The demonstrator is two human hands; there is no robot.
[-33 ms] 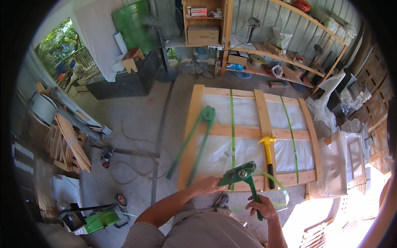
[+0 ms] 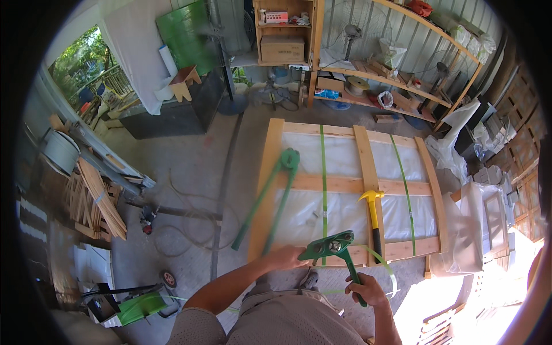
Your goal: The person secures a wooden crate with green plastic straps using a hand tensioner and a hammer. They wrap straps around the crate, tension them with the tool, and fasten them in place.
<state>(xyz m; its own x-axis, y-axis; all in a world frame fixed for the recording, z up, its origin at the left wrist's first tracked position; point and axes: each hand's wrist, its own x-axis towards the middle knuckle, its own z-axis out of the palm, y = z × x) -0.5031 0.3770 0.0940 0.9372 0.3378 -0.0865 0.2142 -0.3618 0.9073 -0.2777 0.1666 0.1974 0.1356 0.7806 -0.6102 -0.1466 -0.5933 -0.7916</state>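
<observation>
A green strapping tensioner [image 2: 326, 247] hangs over the near edge of a wooden crate [image 2: 313, 183]. My left hand [image 2: 286, 257] is closed on the left end of its body. My right hand [image 2: 368, 289] wraps round its lever handle, which slants down to the right. A loose loop of green strap [image 2: 392, 271] curves beside the tool's right side. Two green straps [image 2: 324, 172] run across the crate over clear plastic wrap. A yellow claw hammer [image 2: 374, 221] with a black grip lies on the crate. Long-handled green sealer pliers [image 2: 282, 172] rest on its left side.
A reel of green strap [image 2: 141, 307] on a wheeled cart stands at the lower left. A hose [image 2: 184, 227] coils on the floor left of the crate. Wooden shelves [image 2: 379, 80] with fans line the back wall. Plastic-wrapped goods [image 2: 463, 236] stand to the right.
The tensioner has shifted slightly down and to the left with both hands on it. The fingers of my right hand sit closer round the lever handle.
</observation>
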